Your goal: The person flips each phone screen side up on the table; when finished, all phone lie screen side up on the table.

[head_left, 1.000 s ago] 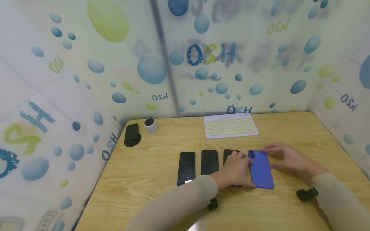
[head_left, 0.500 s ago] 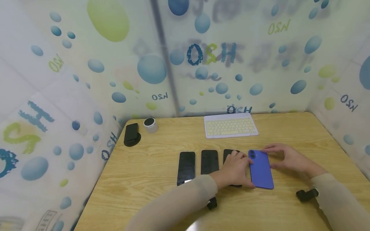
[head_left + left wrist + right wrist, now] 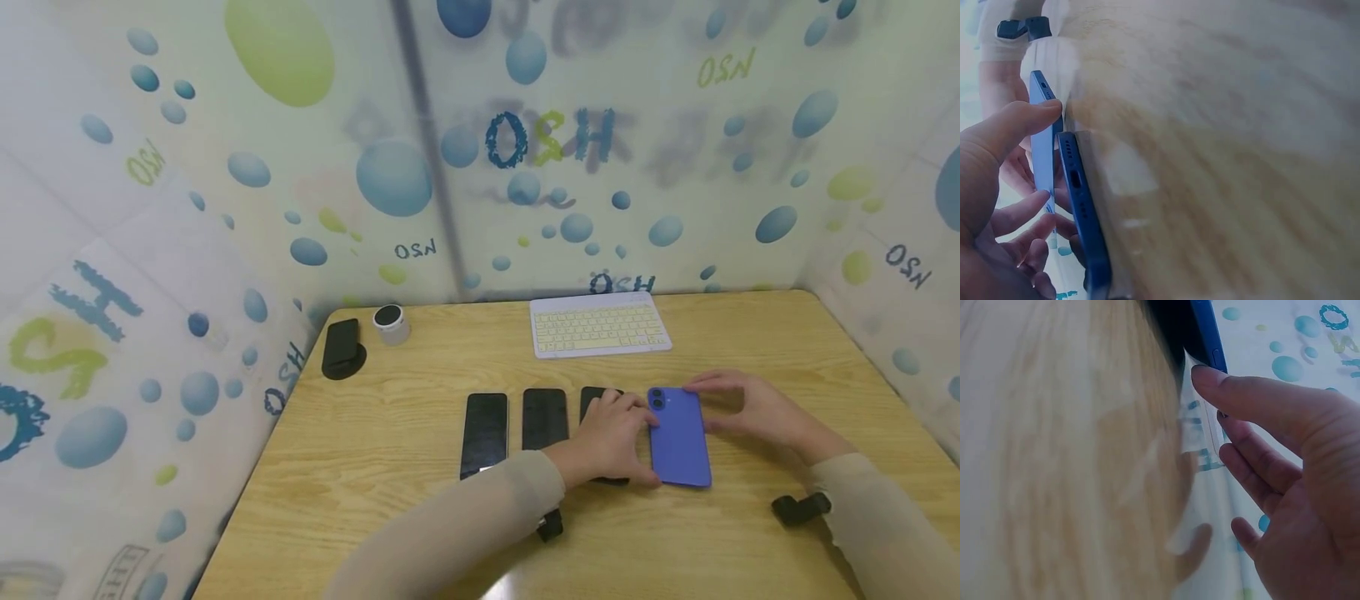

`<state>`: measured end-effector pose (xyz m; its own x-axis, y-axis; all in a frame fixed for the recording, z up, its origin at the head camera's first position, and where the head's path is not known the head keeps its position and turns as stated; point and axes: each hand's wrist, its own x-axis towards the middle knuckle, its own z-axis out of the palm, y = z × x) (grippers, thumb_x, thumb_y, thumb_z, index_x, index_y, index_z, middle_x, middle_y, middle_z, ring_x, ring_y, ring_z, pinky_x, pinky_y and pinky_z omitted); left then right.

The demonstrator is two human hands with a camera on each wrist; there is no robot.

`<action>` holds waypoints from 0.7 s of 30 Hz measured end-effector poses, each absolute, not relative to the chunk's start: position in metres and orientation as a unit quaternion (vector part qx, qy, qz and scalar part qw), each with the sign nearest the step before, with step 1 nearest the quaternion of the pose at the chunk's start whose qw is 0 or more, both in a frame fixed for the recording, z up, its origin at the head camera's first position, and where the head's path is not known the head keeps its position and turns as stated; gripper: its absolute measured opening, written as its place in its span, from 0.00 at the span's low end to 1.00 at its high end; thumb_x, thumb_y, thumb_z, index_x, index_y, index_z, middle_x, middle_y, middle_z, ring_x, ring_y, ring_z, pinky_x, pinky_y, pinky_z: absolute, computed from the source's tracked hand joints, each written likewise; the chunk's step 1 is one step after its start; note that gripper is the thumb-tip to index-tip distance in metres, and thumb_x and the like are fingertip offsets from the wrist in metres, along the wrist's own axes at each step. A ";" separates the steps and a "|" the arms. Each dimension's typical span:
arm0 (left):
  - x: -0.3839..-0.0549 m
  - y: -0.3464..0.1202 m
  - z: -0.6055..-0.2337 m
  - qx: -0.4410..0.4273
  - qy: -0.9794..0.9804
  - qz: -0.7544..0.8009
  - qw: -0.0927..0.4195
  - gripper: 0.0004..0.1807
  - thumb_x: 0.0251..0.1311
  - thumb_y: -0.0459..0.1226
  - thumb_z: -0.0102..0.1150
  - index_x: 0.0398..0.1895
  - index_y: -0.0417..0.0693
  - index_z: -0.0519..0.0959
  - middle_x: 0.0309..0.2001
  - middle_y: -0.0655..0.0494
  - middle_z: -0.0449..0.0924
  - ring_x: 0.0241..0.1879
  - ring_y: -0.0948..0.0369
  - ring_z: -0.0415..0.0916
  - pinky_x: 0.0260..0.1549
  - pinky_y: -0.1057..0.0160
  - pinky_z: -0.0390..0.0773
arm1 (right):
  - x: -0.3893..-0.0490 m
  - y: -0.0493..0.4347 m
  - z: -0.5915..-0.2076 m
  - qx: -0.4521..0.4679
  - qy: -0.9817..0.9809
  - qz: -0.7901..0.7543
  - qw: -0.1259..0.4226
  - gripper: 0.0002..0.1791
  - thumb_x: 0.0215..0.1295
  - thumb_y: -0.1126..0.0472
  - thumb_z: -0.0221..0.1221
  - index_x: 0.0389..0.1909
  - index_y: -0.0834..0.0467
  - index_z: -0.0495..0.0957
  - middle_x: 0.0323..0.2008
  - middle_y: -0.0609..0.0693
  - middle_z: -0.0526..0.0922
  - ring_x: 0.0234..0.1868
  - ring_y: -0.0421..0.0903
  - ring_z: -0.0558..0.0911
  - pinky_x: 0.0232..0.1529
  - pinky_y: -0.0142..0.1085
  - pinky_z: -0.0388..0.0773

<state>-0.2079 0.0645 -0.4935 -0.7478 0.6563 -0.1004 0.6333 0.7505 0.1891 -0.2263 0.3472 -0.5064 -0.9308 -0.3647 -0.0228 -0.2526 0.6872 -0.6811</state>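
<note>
A blue smartphone (image 3: 680, 442), back side up with its two-lens camera at the top left, lies between both hands. My left hand (image 3: 611, 437) grips its left edge, thumb near the lower corner and fingers near the camera. My right hand (image 3: 761, 412) holds the upper right corner and right edge. The left wrist view shows the smartphone (image 3: 1041, 153) tilted, with one side raised. Under my left hand is a black-screened phone (image 3: 591, 402), partly hidden; its blue bottom edge (image 3: 1085, 200) shows in the left wrist view. The right wrist view catches only the blue smartphone's side (image 3: 1211, 340).
Two more dark phones, one on the far left (image 3: 484, 433) and one beside it (image 3: 545, 417), complete the row. Behind stands a white keyboard (image 3: 600, 327). A small white speaker (image 3: 392, 326) and a black stand with a dark device (image 3: 342, 350) sit at the back left of the table.
The blue smartphone has shifted slightly to the right, and its tilt has changed a little. My right hand has moved slightly right with it; my left hand stays nearly in place.
</note>
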 end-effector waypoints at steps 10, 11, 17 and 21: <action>-0.207 0.066 -0.490 0.355 0.929 0.065 0.076 0.41 0.44 0.70 0.72 0.65 0.73 0.76 0.69 0.72 0.69 0.60 0.67 0.62 0.58 0.65 0.68 | -0.226 0.344 -0.498 -0.163 0.921 -0.345 0.077 0.33 0.56 0.49 0.76 0.64 0.49 0.81 0.67 0.63 0.76 0.70 0.70 0.68 0.62 0.73 0.62; -0.207 0.065 -0.491 0.356 0.929 0.067 0.076 0.41 0.45 0.70 0.72 0.65 0.73 0.76 0.69 0.71 0.69 0.60 0.66 0.62 0.58 0.65 0.68 | -0.226 0.344 -0.497 -0.165 0.920 -0.347 0.075 0.33 0.56 0.49 0.76 0.64 0.50 0.81 0.67 0.64 0.77 0.70 0.70 0.68 0.62 0.73 0.62; -0.206 0.062 -0.492 0.366 0.923 0.092 0.076 0.40 0.48 0.67 0.73 0.66 0.72 0.75 0.70 0.70 0.69 0.61 0.66 0.63 0.60 0.65 0.68 | -0.225 0.344 -0.495 -0.165 0.922 -0.347 0.051 0.33 0.56 0.46 0.75 0.64 0.51 0.81 0.65 0.60 0.80 0.68 0.66 0.72 0.63 0.70 0.65; -0.205 0.061 -0.492 0.373 0.919 0.108 0.073 0.39 0.49 0.66 0.73 0.66 0.71 0.75 0.70 0.70 0.70 0.59 0.66 0.62 0.58 0.66 0.68 | -0.224 0.343 -0.493 -0.168 0.922 -0.347 0.036 0.33 0.56 0.46 0.75 0.63 0.48 0.82 0.64 0.57 0.82 0.67 0.53 0.75 0.63 0.66 0.68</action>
